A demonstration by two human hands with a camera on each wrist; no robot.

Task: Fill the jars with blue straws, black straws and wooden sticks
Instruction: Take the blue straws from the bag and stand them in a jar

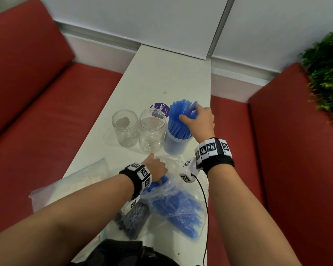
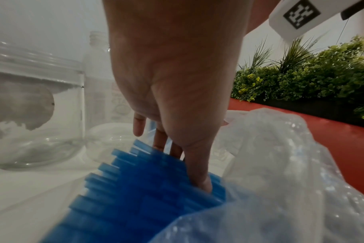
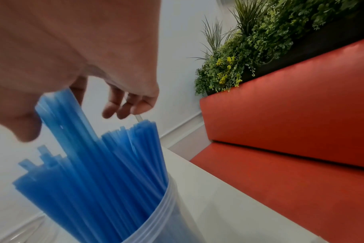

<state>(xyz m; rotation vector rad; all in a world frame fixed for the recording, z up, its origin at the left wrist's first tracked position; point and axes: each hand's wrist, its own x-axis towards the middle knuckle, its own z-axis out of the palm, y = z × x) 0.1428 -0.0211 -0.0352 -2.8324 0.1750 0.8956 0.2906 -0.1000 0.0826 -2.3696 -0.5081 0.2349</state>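
Three clear jars stand in a row on the white table (image 1: 161,73). The left jar (image 1: 125,127) and the middle jar (image 1: 152,129) hold nothing. The right jar (image 1: 178,140) is packed with upright blue straws (image 3: 98,172). My right hand (image 1: 195,116) is at their tops and grips a bunch between thumb and fingers. My left hand (image 1: 158,169) is at the mouth of a clear plastic bag (image 1: 181,204) of blue straws (image 2: 135,189). Its thumb presses into the straw ends and its fingers reach behind them.
A bag of black straws (image 1: 133,219) lies beside the blue one at the near edge. A zip bag of pale wooden sticks (image 1: 75,181) lies on the left. A purple round sticker (image 1: 160,109) sits behind the jars. Red benches (image 1: 46,112) flank the table, and plants (image 1: 327,73) stand at the right.
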